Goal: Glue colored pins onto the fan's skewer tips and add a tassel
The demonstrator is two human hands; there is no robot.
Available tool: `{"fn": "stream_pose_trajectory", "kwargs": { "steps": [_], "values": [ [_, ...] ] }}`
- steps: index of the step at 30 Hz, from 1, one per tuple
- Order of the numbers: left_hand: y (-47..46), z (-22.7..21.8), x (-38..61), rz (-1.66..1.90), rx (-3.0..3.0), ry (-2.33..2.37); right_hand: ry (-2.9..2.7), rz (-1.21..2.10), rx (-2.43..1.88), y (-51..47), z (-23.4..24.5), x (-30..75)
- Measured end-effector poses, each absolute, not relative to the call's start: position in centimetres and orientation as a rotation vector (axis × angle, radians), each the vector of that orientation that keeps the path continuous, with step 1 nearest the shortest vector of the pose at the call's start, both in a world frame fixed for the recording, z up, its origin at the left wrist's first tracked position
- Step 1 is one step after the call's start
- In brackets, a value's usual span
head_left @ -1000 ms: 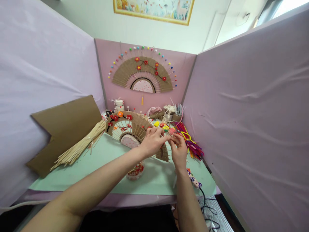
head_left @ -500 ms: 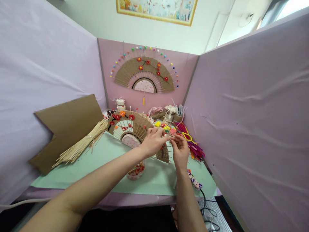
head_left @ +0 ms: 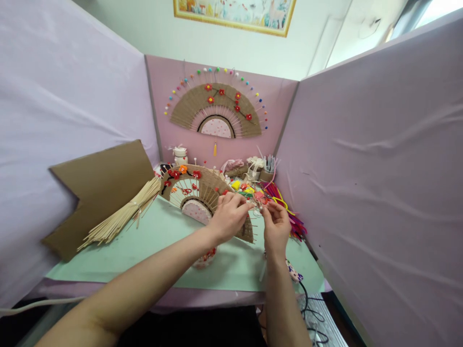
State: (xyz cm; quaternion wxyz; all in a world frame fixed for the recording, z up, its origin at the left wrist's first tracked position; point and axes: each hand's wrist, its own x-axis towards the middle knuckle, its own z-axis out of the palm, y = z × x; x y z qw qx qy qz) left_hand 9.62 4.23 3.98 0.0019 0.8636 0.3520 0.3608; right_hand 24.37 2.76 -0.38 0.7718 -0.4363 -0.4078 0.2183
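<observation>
A brown cardboard fan [head_left: 202, 185] with red flowers and wooden ribs stands on the green mat [head_left: 144, 250]. My left hand [head_left: 227, 216] is in front of the fan's right end, fingers pinched together. My right hand [head_left: 277, 224] is close beside it, also pinched. Between the fingertips sits a small red and pink piece [head_left: 259, 201] that I cannot make out clearly; both hands seem to grip it. A small clear bowl of red bits [head_left: 205, 258] lies partly hidden under my left wrist.
A bundle of wooden sticks [head_left: 123, 217] leans on a cardboard sheet [head_left: 97, 188] at the left. Coloured pipe cleaners [head_left: 289, 217] lie at the right. Small jars and craft bits [head_left: 253, 168] crowd the back. A finished fan [head_left: 217, 108] hangs on the pink wall. Partitions enclose three sides.
Both hands have shifted slightly towards me and down, staying pinched together. My left wrist now covers more of the bowl.
</observation>
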Motion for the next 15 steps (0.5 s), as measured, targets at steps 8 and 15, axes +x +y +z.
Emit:
{"fn": "stream_pose_trajectory", "kwargs": {
  "steps": [8,15],
  "values": [
    [-1.0,5.3,9.3,1.094,1.147,0.769,-1.217,0.318,-0.961,-4.3,1.7,22.0],
    [-1.4,4.0,7.3,0.994,0.914,0.709,-1.442,0.267,-1.005,-4.9,1.0,20.6]
  ]
}}
